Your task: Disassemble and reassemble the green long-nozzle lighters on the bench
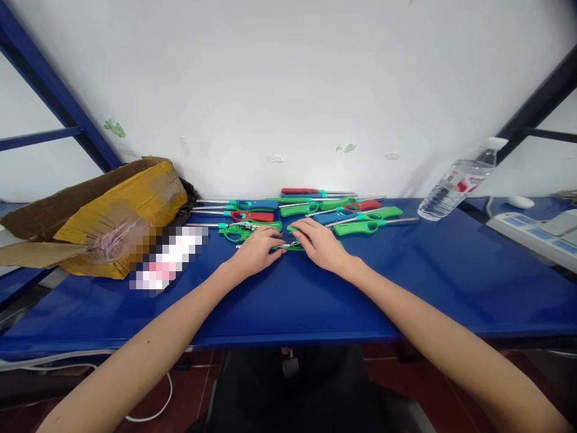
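Note:
At the middle of the blue table, a green long-necked lighter (294,246) lies between my hands, its casing apart and pale inner parts showing. My left hand (256,248) grips it from the left with bent fingers, and the thin metal tip sticks out past that hand. My right hand (325,245) curls over its other end, hiding much of the green casing. Just behind my left hand is another opened green lighter (232,233) with inner parts exposed. Farther back lie a red lighter (255,216), a blue lighter (256,205) and several more green, blue and red ones.
A torn cardboard box wrapped in yellow tape (153,195) stands at the left, beside a blurred-out flat item (174,258). On the right are a clear water bottle (460,183), a white power strip (536,240) and a white mouse (521,202). A white wall (288,108) closes the back.

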`<action>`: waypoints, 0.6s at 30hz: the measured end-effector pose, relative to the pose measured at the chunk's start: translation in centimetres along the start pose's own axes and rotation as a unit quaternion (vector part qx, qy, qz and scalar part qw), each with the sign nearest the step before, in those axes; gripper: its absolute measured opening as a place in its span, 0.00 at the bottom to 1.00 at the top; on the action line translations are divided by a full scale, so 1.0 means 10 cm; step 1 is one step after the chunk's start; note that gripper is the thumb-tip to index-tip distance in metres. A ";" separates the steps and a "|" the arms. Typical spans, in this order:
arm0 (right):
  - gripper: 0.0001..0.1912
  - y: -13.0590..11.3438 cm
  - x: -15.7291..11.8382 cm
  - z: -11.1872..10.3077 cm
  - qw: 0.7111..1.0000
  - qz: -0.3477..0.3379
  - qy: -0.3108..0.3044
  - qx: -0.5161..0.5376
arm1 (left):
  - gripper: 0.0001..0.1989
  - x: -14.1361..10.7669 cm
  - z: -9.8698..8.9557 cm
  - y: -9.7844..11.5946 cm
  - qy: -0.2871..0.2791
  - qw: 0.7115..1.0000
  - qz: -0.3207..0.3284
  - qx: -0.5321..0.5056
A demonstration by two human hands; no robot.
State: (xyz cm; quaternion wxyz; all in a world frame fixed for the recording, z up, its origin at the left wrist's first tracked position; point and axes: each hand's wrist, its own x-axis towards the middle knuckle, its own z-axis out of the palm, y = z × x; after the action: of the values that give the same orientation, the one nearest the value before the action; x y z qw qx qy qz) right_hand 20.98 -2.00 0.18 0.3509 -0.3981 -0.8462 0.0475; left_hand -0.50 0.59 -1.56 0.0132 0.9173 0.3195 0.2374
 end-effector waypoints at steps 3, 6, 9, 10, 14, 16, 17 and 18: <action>0.17 0.02 0.02 -0.04 0.999 -0.014 0.011 0.035 | 0.09 -0.01 -0.04 0.02 -0.003 1.000 0.000 0.003; 0.18 0.05 0.02 -0.09 0.998 -0.015 0.024 0.059 | 0.11 -0.01 -0.05 0.04 0.000 1.000 0.011 -0.001; 0.18 0.05 0.03 -0.13 0.997 -0.015 0.038 0.072 | 0.13 -0.01 -0.04 0.06 0.000 1.000 0.023 -0.013; 0.18 0.05 0.03 -0.14 0.996 -0.013 0.045 0.072 | 0.13 -0.01 -0.03 0.06 -0.002 1.000 0.025 -0.017; 0.19 0.05 0.04 -0.18 0.994 -0.003 0.082 0.073 | 0.10 0.00 0.00 0.06 -0.009 0.999 0.031 -0.021; 0.19 0.06 0.04 -0.18 0.992 -0.003 0.092 0.080 | 0.10 0.01 0.00 0.06 -0.008 0.999 0.035 -0.021; 0.19 0.07 0.04 -0.18 0.992 -0.001 0.093 0.088 | 0.10 0.01 -0.01 0.06 -0.008 0.999 0.036 -0.021; 0.18 0.07 0.04 -0.18 0.991 0.004 0.093 0.098 | 0.10 0.01 -0.02 0.06 -0.008 0.999 0.037 -0.021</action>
State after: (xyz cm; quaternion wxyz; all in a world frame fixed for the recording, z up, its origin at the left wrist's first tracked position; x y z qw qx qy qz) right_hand 22.43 -1.60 1.46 0.4647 -0.3681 -0.7998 0.0942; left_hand -0.15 0.11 -1.25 0.0259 0.9298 0.2802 0.2371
